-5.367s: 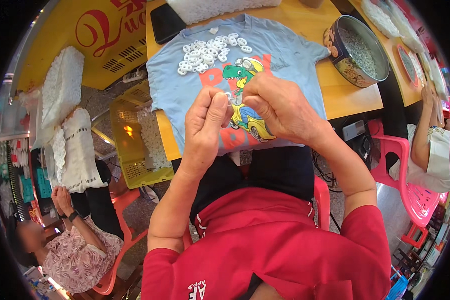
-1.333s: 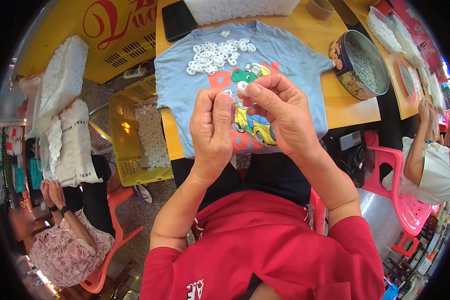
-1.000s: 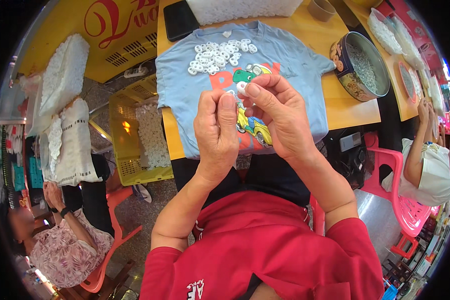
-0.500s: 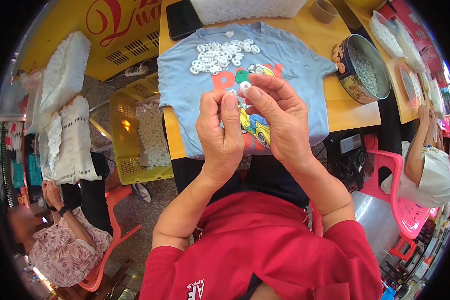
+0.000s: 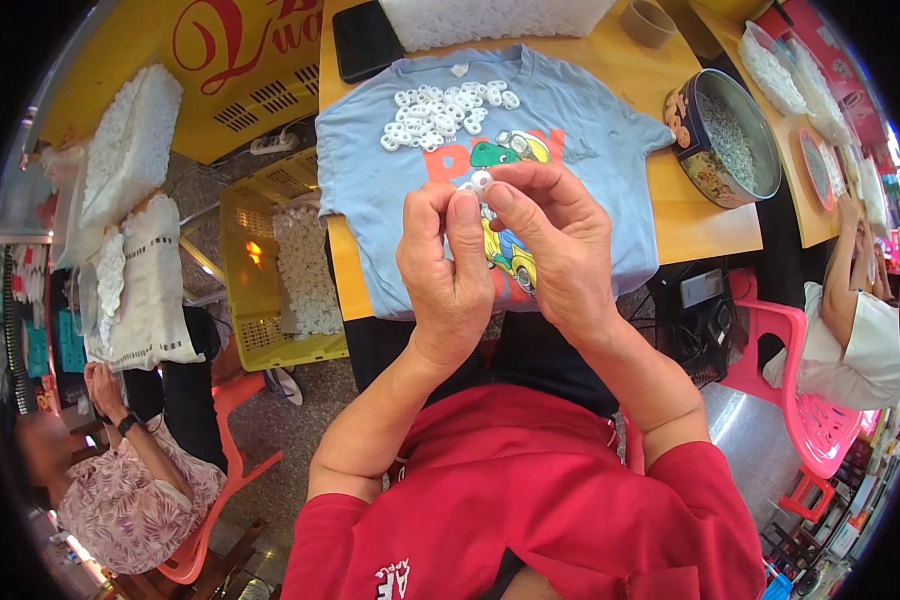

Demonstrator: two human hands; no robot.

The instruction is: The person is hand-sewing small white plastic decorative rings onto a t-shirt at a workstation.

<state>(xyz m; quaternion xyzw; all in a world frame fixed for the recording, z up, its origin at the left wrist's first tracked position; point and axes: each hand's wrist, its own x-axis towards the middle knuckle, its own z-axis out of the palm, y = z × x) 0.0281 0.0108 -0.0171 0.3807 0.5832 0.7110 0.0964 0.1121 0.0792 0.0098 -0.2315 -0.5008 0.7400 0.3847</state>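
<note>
Above a light blue T-shirt [image 5: 370, 200] spread on the table, my two hands meet fingertip to fingertip. Between the thumb and fingers of my right hand [image 5: 560, 240] is a small white plastic piece [image 5: 482, 181] with a hole in it. My left hand [image 5: 445, 260] is closed in a pinch beside it, and a bit of white shows at its fingertips, touching or nearly touching the right hand's piece. Part of both pieces is hidden by my fingers. Farther off on the shirt lies a loose pile of similar white two-holed pieces [image 5: 440, 115].
On the wooden table [image 5: 710, 225], a round tin [image 5: 685, 130] of small metal parts stands right, a dark tray [image 5: 367, 42] far left, and a brown ring-shaped container [image 5: 648, 22] at the back. A yellow crate [image 5: 255, 340] with white pieces sits left. Other people sit on both sides.
My right hand has moved slightly left and nearer the left hand, bringing its white piece closer to the left fingertips. The pile looks the same.
</note>
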